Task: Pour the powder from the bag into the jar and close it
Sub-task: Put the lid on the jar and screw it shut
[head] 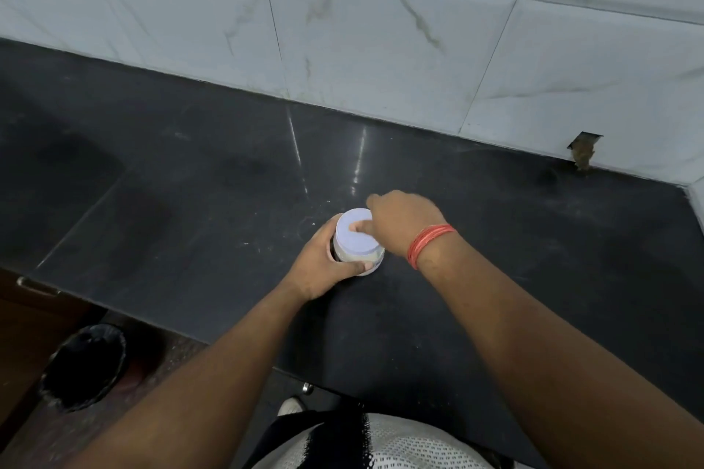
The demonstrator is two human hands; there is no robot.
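Black polished stone counter against white marble-look wall tiles. Upright near front edge, jar wrapped by left hand; right hand pressing white lid. Black bin below.

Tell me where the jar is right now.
In the head view the jar stands on the dark countertop, near its front edge and about centre frame, gripped by the left hand, with the right hand on its white lid.

arms bare, no sleeves | R wrist: red thread band | shirt wht/blk mesh
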